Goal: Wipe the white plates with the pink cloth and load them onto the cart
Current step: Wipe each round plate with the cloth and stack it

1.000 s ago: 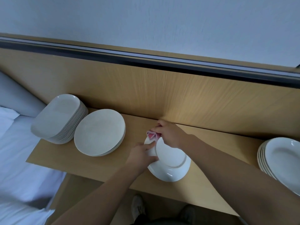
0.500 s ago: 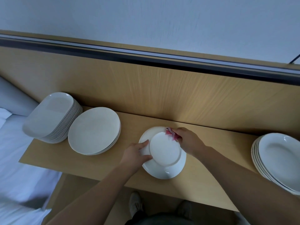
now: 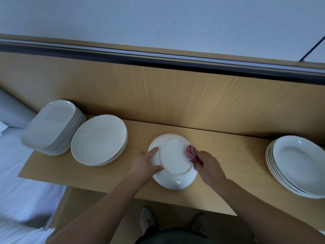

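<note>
The left hand [image 3: 144,164] pinches the left rim of a white plate [image 3: 173,161], thumb on top and fingers curled under, holding it upside down and slightly tilted above the wooden shelf [image 3: 228,155]; the right hand [image 3: 209,166] is closed around a bunched pink cloth [image 3: 192,153] pressed against the plate's right edge. The step in hand looks like wiping the underside, so it would pay to sweep the cloth around the raised foot ring and out along the rim, turning the plate a little with the left hand rather than reaching across it — and to keep that pinch firm, since glazed ceramic is slick and the plate hangs over hard wood. The plate is round, glossy and smooth, with a flat circular base; the cloth is soft and crumpled into folds. To the left sit a stack of round plates [image 3: 99,140] and, beyond it, a taller stack of rounded-rectangular plates [image 3: 51,125]; deep oval dishes [image 3: 297,164] are piled well apart on the right. No cart is in view, so nothing seen here is loaded yet.
</note>
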Available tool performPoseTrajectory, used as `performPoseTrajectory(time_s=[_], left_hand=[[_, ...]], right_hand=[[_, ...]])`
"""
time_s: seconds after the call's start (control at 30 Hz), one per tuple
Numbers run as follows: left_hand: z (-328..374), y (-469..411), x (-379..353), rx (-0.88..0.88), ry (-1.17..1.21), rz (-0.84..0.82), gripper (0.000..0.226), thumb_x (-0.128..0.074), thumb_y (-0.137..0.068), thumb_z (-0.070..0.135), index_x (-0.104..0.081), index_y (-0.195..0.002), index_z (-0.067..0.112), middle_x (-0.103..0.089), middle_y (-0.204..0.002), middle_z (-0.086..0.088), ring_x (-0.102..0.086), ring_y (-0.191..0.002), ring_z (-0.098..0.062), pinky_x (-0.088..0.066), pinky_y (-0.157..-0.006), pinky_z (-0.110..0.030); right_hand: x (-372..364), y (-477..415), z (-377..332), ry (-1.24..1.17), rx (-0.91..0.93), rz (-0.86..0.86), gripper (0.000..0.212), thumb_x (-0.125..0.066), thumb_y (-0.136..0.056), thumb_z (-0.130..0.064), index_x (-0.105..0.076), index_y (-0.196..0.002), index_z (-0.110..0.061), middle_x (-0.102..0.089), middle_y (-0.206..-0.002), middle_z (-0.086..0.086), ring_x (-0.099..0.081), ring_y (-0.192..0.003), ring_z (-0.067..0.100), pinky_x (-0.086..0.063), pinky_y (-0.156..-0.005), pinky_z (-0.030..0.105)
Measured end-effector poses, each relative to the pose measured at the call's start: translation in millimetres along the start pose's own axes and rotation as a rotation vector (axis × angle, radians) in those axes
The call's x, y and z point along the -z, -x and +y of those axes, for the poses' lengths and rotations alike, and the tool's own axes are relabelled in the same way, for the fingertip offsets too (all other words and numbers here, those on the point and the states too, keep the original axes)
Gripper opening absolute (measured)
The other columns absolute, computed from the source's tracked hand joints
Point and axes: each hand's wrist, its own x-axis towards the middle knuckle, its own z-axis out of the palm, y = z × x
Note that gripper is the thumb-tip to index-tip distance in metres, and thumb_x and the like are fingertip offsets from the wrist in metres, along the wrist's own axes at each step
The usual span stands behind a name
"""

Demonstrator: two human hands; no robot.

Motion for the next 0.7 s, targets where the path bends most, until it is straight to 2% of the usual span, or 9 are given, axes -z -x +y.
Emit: performPoseTrajectory(time_s=[0.07, 0.13, 0.27, 0.33, 0.47, 0.6, 0.7], left_hand=[[1.4, 3.0, 0.9, -0.028, -0.046, -0.04, 0.069, -0.069, -0.085, 0.038, -0.035, -0.145, 0.039, -0.037, -0.135, 0.001, -0.042, -0.12, -0.02, -0.039, -0.103, -0.033], [1.3, 3.8, 1.3, -0.033, 0.015, -0.047, 0.063, -0.066, -0.087, 0.036, -0.038, -0.143, 0.039, -0.04, -0.136, 0.0, -0.043, -0.117, -0.018, -0.042, -0.098, -0.031], [4.1, 3.7, -1.5, -0.008, 0.119, -0.022, 0.064, -0.066, -0.088, 0.03, -0.037, -0.145, 0.037, -0.043, -0.14, -0.002, -0.046, -0.123, -0.023, -0.045, -0.098, -0.034], [7.3, 5.5, -5.2, 0.003, 0.171, -0.006, 0.065, -0.066, -0.089, 0.026, -0.037, -0.146, 0.033, -0.042, -0.142, -0.003, -0.044, -0.126, -0.023, -0.043, -0.095, -0.03], [11.2, 7.3, -12.4, 0.009, 0.189, 0.021, 0.062, -0.063, -0.091, 0.025, -0.036, -0.146, 0.034, -0.043, -0.14, -0.003, -0.044, -0.12, -0.02, -0.04, -0.089, -0.026], [11.4, 7.7, -17.4, 0.028, 0.237, 0.027, 0.062, -0.063, -0.091, 0.026, -0.036, -0.146, 0.034, -0.046, -0.135, -0.002, -0.042, -0.108, -0.013, -0.041, -0.086, -0.026], [11.3, 9.4, -21.9, 0.037, 0.263, 0.046, 0.064, -0.064, -0.09, 0.027, -0.034, -0.147, 0.032, -0.046, -0.125, 0.002, -0.043, -0.105, -0.013, -0.042, -0.083, -0.025]], right_hand=[[5.5, -7.9, -0.8, -0.012, 0.013, -0.01, 0.048, -0.049, -0.088, 0.001, -0.061, -0.127, -0.023, -0.056, -0.084, -0.011, -0.053, -0.077, 0.003, -0.038, -0.068, 0.009], [11.5, -20.8, -3.2, 0.011, 0.045, -0.027, 0.057, -0.048, -0.085, 0.006, -0.058, -0.132, -0.025, -0.058, -0.09, -0.009, -0.054, -0.081, 0.01, -0.038, -0.071, 0.009], [17.8, -40.7, -5.4, 0.044, 0.09, -0.048, 0.059, -0.046, -0.088, 0.005, -0.056, -0.135, -0.028, -0.057, -0.093, -0.005, -0.052, -0.084, 0.014, -0.034, -0.068, 0.005], [16.6, -43.7, -3.7, 0.049, 0.099, -0.037, 0.059, -0.045, -0.087, 0.006, -0.057, -0.134, -0.028, -0.058, -0.094, -0.005, -0.053, -0.086, 0.014, -0.035, -0.071, 0.006], [8.2, -29.5, -0.7, 0.007, -0.006, 0.032, 0.057, -0.045, -0.085, 0.005, -0.06, -0.129, -0.028, -0.061, -0.095, -0.003, -0.056, -0.089, 0.016, -0.043, -0.074, 0.021], [-5.8, 7.0, -1.6, -0.076, -0.112, 0.126, 0.05, -0.052, -0.087, 0.0, -0.06, -0.13, -0.024, -0.059, -0.093, -0.003, -0.053, -0.085, 0.013, -0.036, -0.066, 0.009], [-17.4, 38.5, -8.0, -0.165, -0.14, 0.151, 0.05, -0.057, -0.087, -0.002, -0.056, -0.134, -0.02, -0.057, -0.095, -0.001, -0.054, -0.086, 0.015, -0.041, -0.069, 0.015]])
